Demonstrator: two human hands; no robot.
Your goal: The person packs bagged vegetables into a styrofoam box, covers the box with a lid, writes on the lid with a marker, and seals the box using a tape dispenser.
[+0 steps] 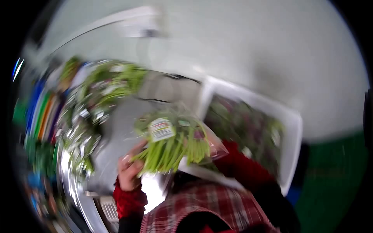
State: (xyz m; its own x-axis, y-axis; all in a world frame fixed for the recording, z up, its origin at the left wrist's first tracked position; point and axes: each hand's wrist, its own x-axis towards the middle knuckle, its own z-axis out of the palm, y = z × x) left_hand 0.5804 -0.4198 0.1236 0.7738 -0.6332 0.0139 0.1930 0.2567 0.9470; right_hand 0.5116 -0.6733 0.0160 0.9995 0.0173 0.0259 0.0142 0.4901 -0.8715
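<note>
1. The silver-grey metal bench (116, 132) runs under the work, its bare middle reaching toward the near edge.
2. Beyond the bench's right edge is a white rectangular crate (292, 147), filled with dark green and purplish leafy vegetables (241, 124); any markings on it cannot be read.
3. Shiny clear-wrapped bundles of green vegetables (79, 139) line the bench's left edge and curve round to its far left corner; pale patches on them are too blurred to tell as labels.
4. A clear plastic bag of bright green stems with leafy tops (167, 149) is held up over the bench's near right part, cut ends toward the person.
5. The left hand (130, 171), below a red cuff, is curled and closed on the bag's left side, fingers against the plastic. The right hand is mostly hidden behind the bag's right side; whether it grips cannot be told.
6. A white rectangular label (161, 129) on the bag carries rows of print and reddish marks, too blurred to read.
7. A small whitish-green patch (183, 123) lies right of it, also illegible.
</note>
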